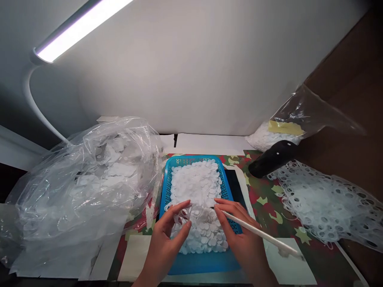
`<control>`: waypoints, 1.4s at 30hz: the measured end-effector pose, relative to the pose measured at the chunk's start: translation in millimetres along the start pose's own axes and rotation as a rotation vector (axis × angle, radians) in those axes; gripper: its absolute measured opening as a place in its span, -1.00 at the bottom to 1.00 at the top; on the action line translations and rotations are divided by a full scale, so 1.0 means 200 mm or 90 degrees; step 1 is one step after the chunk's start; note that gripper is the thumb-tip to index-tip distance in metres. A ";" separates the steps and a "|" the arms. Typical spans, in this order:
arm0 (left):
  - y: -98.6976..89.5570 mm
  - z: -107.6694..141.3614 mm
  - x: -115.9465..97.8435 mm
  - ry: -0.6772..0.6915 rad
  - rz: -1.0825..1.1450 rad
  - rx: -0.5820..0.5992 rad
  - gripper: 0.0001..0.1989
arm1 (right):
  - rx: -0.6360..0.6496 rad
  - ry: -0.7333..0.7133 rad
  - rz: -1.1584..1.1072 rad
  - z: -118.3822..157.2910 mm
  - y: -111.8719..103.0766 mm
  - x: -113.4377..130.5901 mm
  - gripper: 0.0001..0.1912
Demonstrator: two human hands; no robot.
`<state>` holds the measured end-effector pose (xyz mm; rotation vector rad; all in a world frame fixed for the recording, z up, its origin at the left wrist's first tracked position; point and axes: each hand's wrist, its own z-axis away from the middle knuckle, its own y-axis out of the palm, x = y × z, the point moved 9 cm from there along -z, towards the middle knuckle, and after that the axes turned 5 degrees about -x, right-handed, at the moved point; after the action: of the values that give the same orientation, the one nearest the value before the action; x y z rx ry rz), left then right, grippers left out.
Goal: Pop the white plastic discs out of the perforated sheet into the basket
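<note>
A blue plastic basket (pixel 196 263) holds a thick heap of small white round discs (pixel 196 181). Over the heap, my left hand (pixel 167 233) has thumb and forefinger around a scrap of thin white perforated sheet (pixel 182 215). Opposite it, my right hand (pixel 242 235) grips a slender white stick-like tool (pixel 263 233) like a pen. Its dark thin tip points left, close to the discs and the scrap. The tool's exact kind does not show.
A large clear plastic bag (pixel 89 191) with white pieces fills the left side. At right lie punched-out perforated sheets (pixel 326 203), a black object (pixel 272 159) and a bag of white discs (pixel 269 133). A lamp (pixel 80 30) hangs above the patterned cloth (pixel 266 203).
</note>
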<state>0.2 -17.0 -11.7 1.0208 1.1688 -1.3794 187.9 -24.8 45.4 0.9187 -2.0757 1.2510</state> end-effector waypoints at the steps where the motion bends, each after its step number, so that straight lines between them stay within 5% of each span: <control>1: 0.00 0.00 -0.01 0.008 -0.011 -0.007 -0.66 | 0.024 0.023 -0.025 0.00 0.02 -0.01 -0.87; 6: -0.02 0.00 -0.03 0.017 -0.052 -0.039 -0.75 | 0.058 0.090 -0.118 0.02 0.08 -0.02 -0.89; 16: -0.01 -0.01 -0.01 -0.027 0.034 -0.056 -0.79 | 0.050 0.068 -0.231 0.06 0.14 0.05 -0.88; 28: -0.01 -0.02 0.00 -0.029 0.063 -0.050 -0.78 | 0.021 -0.010 -0.145 0.06 0.17 0.09 -0.86; 42: -0.02 0.00 -0.02 -0.066 0.100 -0.074 -0.74 | 0.080 -0.096 -0.084 0.07 0.25 0.13 -0.81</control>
<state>-2.5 -15.6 -7.6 0.9275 1.0567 -1.2132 131.5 -27.1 31.7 1.2214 -2.0302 1.2884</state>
